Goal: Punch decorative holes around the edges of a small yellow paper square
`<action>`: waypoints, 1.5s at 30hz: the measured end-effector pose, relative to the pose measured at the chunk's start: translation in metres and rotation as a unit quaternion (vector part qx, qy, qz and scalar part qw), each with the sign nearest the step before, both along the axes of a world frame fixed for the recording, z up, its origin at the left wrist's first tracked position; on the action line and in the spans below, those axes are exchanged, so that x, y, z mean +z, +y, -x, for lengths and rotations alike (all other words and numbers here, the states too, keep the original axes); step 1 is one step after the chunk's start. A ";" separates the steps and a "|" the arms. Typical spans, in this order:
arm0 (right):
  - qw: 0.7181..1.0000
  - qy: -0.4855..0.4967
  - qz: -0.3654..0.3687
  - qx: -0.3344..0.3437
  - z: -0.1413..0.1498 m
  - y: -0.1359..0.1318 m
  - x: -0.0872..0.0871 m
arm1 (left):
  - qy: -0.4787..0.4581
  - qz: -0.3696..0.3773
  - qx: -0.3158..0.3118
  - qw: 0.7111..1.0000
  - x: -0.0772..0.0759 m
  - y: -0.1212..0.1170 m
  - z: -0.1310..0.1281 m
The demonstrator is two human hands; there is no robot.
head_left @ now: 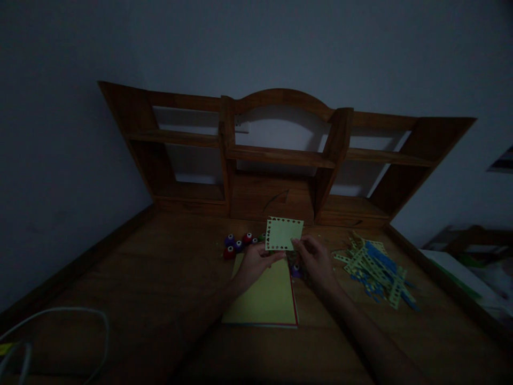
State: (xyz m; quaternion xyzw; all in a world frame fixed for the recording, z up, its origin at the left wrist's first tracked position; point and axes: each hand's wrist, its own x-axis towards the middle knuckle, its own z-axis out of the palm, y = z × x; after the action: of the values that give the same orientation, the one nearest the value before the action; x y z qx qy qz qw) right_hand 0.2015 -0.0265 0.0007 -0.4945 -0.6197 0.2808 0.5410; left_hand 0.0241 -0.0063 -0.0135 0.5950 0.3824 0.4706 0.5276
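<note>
Wooden desk: the bare top [184, 256] is dimly lit, and poor light could cause a misjudged edge or corner.
Shelf hutch: the wooden unit [280, 156] stands at the far side, well clear of the hands.
Scrap heap: punched paper strips [374, 267], yellow and blue, lie loosely tangled at the right; a sweep of the forearm could scatter them.
Paper stack: yellow-topped sheets [264, 299] lie near, below the hands; a dragging wrist could skew them.
Right hand: the hand [316, 262] pinches the card's lower right corner, thumb in front; too hard a squeeze could crease it.
Left hand: the hand [256, 262] is at the card's lower left, thumb along the bottom edge; whether it truly grips, I cannot tell.
Yellow card: the hole-edged card [282, 233] is raised above the stack's far end; a pull could tear the thin margins between holes.
Craft punches: small red and purple punches [228, 252] sit just left and far of the stack; a knuckle could knock them.
</note>
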 end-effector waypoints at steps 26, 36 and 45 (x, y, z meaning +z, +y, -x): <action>1.000 -0.028 -0.003 0.001 -0.001 -0.002 0.003 | 0.048 -0.044 0.042 0.997 0.004 -0.002 0.003; 1.000 -0.030 -0.007 -0.001 -0.002 -0.003 0.004 | -0.005 -0.004 0.003 1.000 0.000 -0.001 0.000; 0.999 -0.040 -0.003 -0.006 -0.001 -0.003 0.004 | 0.022 -0.024 0.026 0.999 0.004 -0.004 0.000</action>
State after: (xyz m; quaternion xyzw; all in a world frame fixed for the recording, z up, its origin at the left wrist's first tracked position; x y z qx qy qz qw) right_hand 0.2029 -0.0294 0.0045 -0.5074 -0.6390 0.2558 0.5185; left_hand 0.0241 -0.0100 -0.0094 0.6075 0.3975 0.4800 0.4924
